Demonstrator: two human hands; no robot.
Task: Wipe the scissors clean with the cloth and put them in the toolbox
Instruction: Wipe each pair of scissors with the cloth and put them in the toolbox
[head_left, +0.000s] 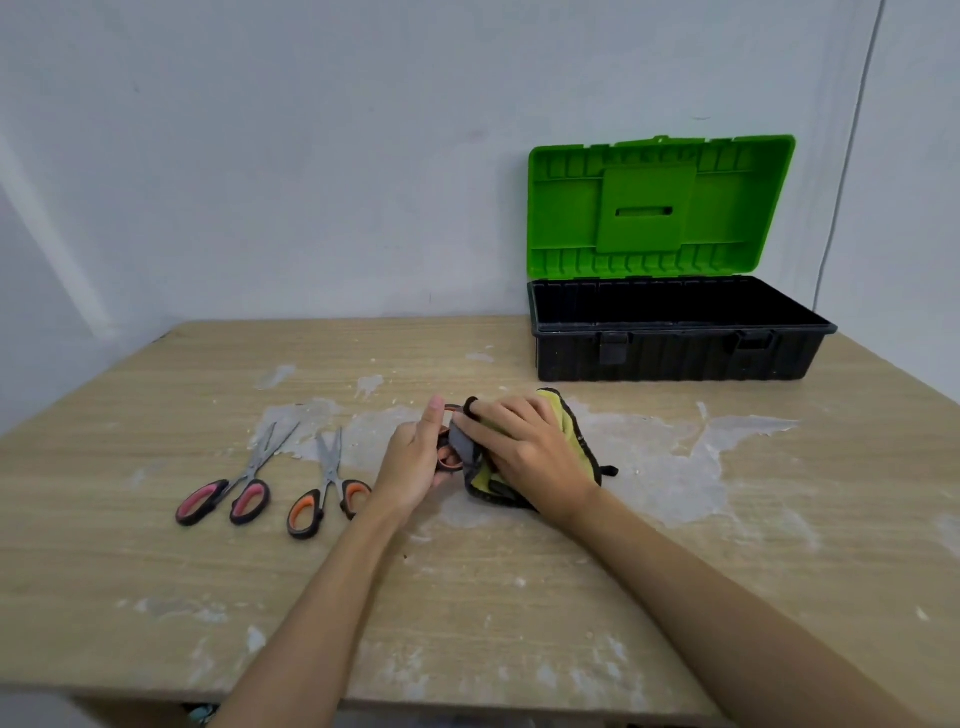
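The black-and-orange-handled scissors (451, 457) sit mid-worktop, handles curled in the left hand (415, 462) to steady them while the right hand (524, 447) pinches the yellow-grey microfibre cloth (519, 467) round the blades. The open green-lidded black plastic toolbox (675, 353) stands behind, ready; two more pairs (280, 478) lie left, probably awaiting wiping.

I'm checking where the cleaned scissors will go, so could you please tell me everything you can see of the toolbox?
The toolbox stands at the far right of the wooden table, against the wall. It looks like moulded plastic: a black, ribbed rectangular base and a bright green lid, which stands open and upright, showing its ribbed inside and a raised centre panel with a slot. Two black latches hang on the front wall. What shows of the interior looks dark and empty. Only the table touches it; neither hand is near it.
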